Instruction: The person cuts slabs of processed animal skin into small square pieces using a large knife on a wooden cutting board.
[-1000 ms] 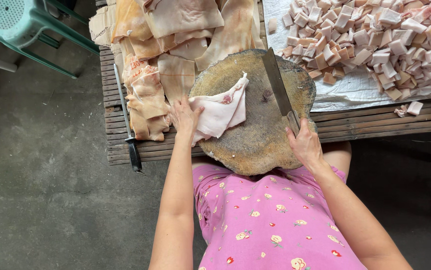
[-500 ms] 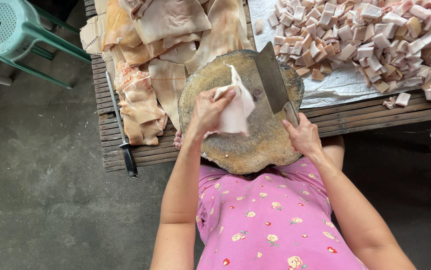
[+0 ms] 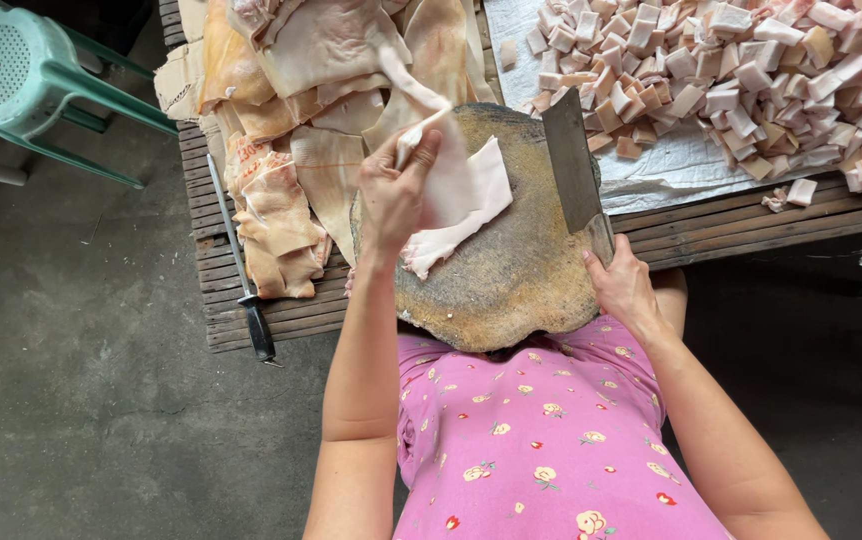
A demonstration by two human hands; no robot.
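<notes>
My left hand grips a pale slab of pork skin and fat and lifts its upper edge off the round wooden chopping block. The slab's lower end still drapes on the block. My right hand holds the handle of a broad steel cleaver, whose blade lies flat on the block's right side, just right of the slab.
A heap of large pork skin pieces lies on the slatted wooden bench left of the block. Cut cubes are piled on white sheeting at right. A sharpening steel lies on the bench's left. A green plastic stool stands on the concrete floor.
My left hand has raised the slab from lying flat on the block and pulled it upward. The cleaver stays on the block's right side in my right hand.
</notes>
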